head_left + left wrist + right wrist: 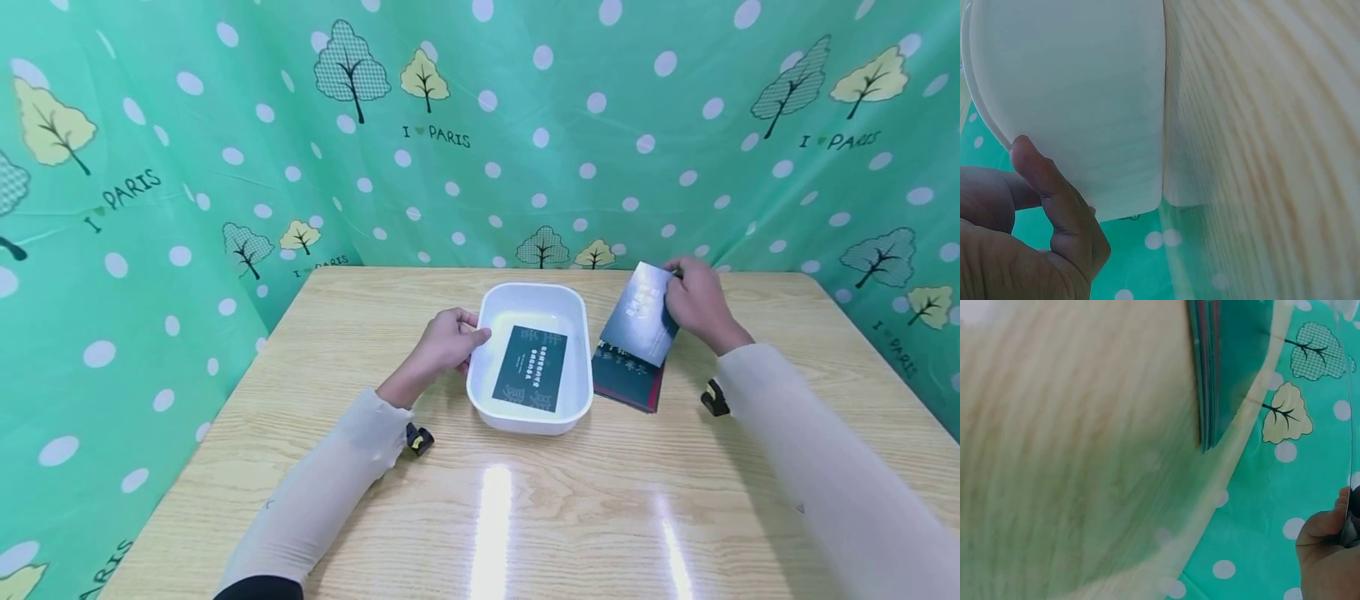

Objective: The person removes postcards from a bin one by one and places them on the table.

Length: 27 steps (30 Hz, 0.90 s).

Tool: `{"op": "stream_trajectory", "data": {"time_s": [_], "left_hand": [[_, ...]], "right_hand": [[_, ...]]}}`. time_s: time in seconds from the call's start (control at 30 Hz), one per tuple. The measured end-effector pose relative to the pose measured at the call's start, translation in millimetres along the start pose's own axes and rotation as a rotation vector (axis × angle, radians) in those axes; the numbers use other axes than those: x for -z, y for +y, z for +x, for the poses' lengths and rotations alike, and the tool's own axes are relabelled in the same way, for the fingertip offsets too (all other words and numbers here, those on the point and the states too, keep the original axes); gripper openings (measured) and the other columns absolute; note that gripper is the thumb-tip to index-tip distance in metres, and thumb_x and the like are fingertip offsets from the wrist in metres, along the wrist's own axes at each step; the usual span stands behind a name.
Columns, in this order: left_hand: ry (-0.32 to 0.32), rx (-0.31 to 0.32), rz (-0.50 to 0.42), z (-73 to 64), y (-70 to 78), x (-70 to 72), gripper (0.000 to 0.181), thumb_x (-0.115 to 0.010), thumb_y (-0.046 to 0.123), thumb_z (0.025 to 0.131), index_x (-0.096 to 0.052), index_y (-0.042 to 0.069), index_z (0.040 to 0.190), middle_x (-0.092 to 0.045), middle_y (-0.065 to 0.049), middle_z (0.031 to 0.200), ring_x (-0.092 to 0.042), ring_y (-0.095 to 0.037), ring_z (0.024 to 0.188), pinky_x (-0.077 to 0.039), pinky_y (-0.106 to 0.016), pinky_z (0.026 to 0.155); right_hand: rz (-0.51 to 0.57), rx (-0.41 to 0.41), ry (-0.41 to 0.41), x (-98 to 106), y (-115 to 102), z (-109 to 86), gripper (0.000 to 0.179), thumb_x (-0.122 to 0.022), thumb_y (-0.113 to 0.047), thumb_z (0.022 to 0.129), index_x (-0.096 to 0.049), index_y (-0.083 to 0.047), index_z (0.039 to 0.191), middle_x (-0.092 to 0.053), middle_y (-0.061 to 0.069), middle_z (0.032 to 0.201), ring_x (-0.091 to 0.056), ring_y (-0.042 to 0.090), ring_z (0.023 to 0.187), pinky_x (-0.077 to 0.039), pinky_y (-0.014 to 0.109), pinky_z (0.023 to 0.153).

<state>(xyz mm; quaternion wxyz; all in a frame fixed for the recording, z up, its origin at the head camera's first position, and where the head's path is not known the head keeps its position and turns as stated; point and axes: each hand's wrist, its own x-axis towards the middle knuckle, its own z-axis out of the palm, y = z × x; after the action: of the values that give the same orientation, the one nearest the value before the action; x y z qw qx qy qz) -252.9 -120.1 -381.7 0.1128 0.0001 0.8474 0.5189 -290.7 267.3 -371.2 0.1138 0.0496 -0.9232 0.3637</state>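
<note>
My left hand (450,337) grips the left rim of a white rectangular plastic tub (531,423), thumb over the edge. Inside the tub a dark green card (529,368) with pale lettering lies flat. In the left wrist view the fingers are against the tub's outer wall (1085,94). To the right, my right hand (697,302) pinches a shiny grey-blue card (639,315) near its far right corner. That card is tilted above a stack of dark cards (628,382) beside the tub. The right wrist view shows the stack's layered edge (1205,381) on the table.
A light wood-grain table (360,333) bears the tub and the stack. Behind it and on the left hangs a green curtain (480,167) with white dots and trees. Small black wrist mounts (418,439) show under both sleeves.
</note>
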Motion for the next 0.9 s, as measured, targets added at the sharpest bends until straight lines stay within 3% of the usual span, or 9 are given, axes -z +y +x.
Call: {"op": "stream_trajectory", "data": {"time_s": [0.4, 0.6, 0.7, 0.9], "left_hand": [[0.0, 0.0, -0.007, -0.3, 0.0, 0.0, 0.026, -0.068, 0.018, 0.101, -0.057, 0.001, 0.118, -0.067, -0.017, 0.088, -0.058, -0.018, 0.051, -0.054, -0.029, 0.044], [0.009, 0.014, 0.005, -1.2, 0.5, -0.3, 0.026, -0.068, 0.019, 0.101, -0.057, 0.002, 0.118, -0.066, -0.014, 0.085, -0.058, -0.017, 0.051, -0.054, -0.028, 0.044], [0.008, 0.014, 0.006, -1.1, 0.8, -0.5, 0.027, -0.068, 0.019, 0.101, -0.057, 0.002, 0.118, -0.066, -0.014, 0.085, -0.057, -0.017, 0.051, -0.054, -0.027, 0.044], [0.008, 0.011, 0.002, -1.2, 1.1, 0.4, 0.027, -0.068, 0.018, 0.101, -0.057, 0.002, 0.119, -0.066, -0.014, 0.085, -0.057, -0.017, 0.051, -0.054, -0.028, 0.044]], "right_hand": [[-0.097, -0.018, -0.311, -12.2, -8.1, -12.3, 0.043, -0.027, -0.009, 0.105, -0.046, 0.015, 0.136, -0.051, 0.032, 0.131, -0.05, 0.041, 0.111, -0.048, 0.057, 0.094], [-0.135, -0.004, -0.423, -17.7, -7.0, -14.1, 0.045, -0.038, -0.009, 0.102, -0.043, 0.016, 0.139, -0.049, 0.036, 0.135, -0.049, 0.046, 0.12, -0.044, 0.064, 0.104], [-0.202, 0.017, -0.46, -18.4, -5.8, -15.4, 0.052, -0.052, -0.013, 0.097, -0.043, 0.015, 0.14, -0.049, 0.036, 0.137, -0.046, 0.048, 0.122, -0.04, 0.067, 0.106], [-0.323, 0.055, -0.471, -19.4, -3.0, -18.7, 0.056, -0.066, -0.021, 0.091, -0.05, 0.01, 0.135, -0.055, 0.03, 0.127, -0.044, 0.044, 0.109, -0.045, 0.062, 0.092]]}}
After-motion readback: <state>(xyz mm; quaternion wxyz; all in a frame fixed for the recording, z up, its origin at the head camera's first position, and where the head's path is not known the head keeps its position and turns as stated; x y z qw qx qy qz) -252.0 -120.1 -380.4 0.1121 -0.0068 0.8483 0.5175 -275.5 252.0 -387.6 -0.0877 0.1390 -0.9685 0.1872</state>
